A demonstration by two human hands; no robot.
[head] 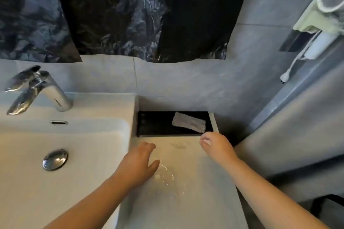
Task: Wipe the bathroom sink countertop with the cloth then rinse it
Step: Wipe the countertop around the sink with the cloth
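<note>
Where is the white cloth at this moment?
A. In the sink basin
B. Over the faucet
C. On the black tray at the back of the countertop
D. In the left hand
C: the folded cloth lies on the black tray, beyond both empty hands.

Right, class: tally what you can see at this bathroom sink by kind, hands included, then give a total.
Hands: 2, left and right
Cloth: 1
Black tray: 1
Chrome tap: 1
Drain plug: 1
Total: 6

A home bathroom — white sink (61,154), chrome tap (37,89), grey wall tiles (186,80), wall-hung hairdryer (327,5).
</note>
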